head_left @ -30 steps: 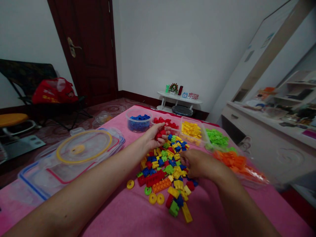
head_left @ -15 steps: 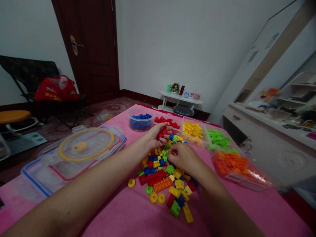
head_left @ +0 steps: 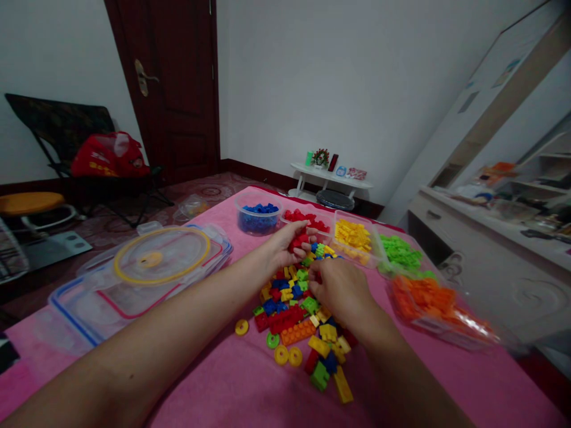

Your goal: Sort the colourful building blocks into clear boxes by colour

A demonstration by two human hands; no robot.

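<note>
My left hand [head_left: 285, 245] is turned palm up over the far part of a mixed brick pile, its fingers curled round red toy building bricks [head_left: 298, 241]. Close by on the right, my right hand [head_left: 341, 285] reaches down into the pile with its fingertips pinched; what they hold is hidden behind the hand. Red, blue, yellow and green bricks lie loose in the pile, with a long orange brick [head_left: 298, 332] at the near side. Several small wheels, such as a yellow wheel [head_left: 241, 327], rest in front. Behind my left hand stands a tub of red bricks [head_left: 307, 219].
Along the far side are a round tub of blue bricks [head_left: 259, 219], a box of yellow bricks [head_left: 354, 236] and one of green bricks [head_left: 401, 252]. A box of orange bricks [head_left: 435, 300] is at the right. Stacked clear lids [head_left: 134, 303] cover the pink cloth's left side.
The view has shifted slightly, so everything sits a little further right. Both hands keep nearly the same places, the left still holding red bricks and the right still at the pile.
</note>
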